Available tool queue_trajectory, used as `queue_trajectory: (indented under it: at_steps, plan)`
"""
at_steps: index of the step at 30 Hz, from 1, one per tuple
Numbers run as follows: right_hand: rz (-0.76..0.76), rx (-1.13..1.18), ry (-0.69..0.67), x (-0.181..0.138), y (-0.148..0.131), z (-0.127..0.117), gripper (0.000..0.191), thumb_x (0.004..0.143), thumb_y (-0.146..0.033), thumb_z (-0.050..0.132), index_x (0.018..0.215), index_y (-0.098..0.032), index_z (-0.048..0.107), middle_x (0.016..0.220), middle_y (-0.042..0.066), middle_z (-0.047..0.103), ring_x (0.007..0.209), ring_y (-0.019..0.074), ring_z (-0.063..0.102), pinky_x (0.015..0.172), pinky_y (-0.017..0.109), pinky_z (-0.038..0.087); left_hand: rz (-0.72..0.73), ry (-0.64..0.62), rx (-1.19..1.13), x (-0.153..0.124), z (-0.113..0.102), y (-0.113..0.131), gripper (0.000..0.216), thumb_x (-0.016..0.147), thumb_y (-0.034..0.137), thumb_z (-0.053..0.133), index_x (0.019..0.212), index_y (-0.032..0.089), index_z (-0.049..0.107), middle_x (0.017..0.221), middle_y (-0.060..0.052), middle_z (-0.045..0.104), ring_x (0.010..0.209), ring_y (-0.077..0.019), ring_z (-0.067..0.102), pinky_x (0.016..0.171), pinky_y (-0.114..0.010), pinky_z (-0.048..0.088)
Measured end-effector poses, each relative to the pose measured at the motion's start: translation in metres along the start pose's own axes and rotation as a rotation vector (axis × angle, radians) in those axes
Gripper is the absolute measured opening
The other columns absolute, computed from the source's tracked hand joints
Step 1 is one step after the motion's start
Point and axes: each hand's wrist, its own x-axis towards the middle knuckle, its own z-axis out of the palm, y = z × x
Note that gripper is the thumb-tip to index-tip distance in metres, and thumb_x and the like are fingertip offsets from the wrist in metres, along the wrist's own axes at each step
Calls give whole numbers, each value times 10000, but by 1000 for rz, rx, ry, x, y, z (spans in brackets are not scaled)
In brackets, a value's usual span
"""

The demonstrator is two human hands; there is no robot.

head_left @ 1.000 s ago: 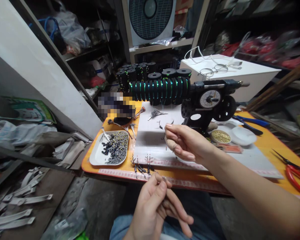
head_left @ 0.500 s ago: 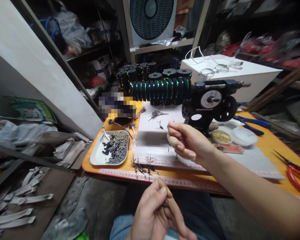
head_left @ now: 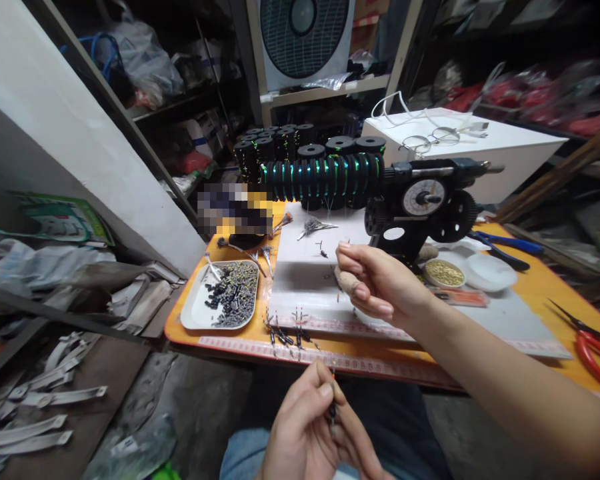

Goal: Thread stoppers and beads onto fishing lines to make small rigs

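My left hand (head_left: 310, 417) is low over my lap, thumb and forefinger pinched on a small dark slim piece with an orange tip (head_left: 333, 400); its exact kind is unclear. Higher up, above the white board (head_left: 300, 280), my right hand (head_left: 367, 277) is closed in a pinch, with tan tape round one finger. Whatever lies between those fingertips is too fine to make out. Several small black pieces with thin wire-like ends (head_left: 285, 337) lie near the table's front edge, just beyond my left hand. A white tray (head_left: 193, 313) of small grey and black parts stands to the left.
A black geared winder (head_left: 423, 200) carries a row of dark spools (head_left: 325, 179) across the table's back. On the right lie a dish of brass-coloured bits (head_left: 445, 272), blue-handled pliers (head_left: 510, 245) and red-handled scissors (head_left: 597, 350). Glasses (head_left: 430, 141) rest on a white box (head_left: 500, 133).
The dark piece with the orange tip now shows more plainly above my left fingers, which have shifted slightly. My right hand has hardly moved.
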Motion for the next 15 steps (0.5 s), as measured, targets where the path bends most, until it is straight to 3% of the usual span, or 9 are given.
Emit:
queue_trajectory:
  at_steps: [3,7,11,15]
  plan:
    - [0,-50,-18,-1,-2,1,381,915,-426,503,629,-193,408,448,-53,532,223,9,247,223,102,178,18,-14,4,2,-2,-2,183,1000,300,364,894,187,460,641,-41,710,547,-209,715,528,-268,521]
    - [18,-174,-66,-7,-3,4,330,952,-428,488,818,-151,607,474,-34,567,254,8,275,259,99,182,142,-76,-2,6,-7,-15,261,1025,357,295,978,182,483,668,-61,744,546,-221,736,420,-203,492]
    - [109,-519,-137,-21,12,8,332,945,-440,527,1043,-153,663,510,-53,533,350,32,347,327,121,258,243,-30,-58,2,-15,-24,319,989,407,419,1142,147,522,640,-39,729,562,-207,745,317,-106,375]
    - [157,-711,-192,-41,36,13,357,943,-472,521,1080,-175,666,643,-26,571,430,38,405,401,143,323,191,32,39,-9,-17,-21,319,984,371,461,1187,132,521,687,-49,739,602,-202,754,388,-133,465]
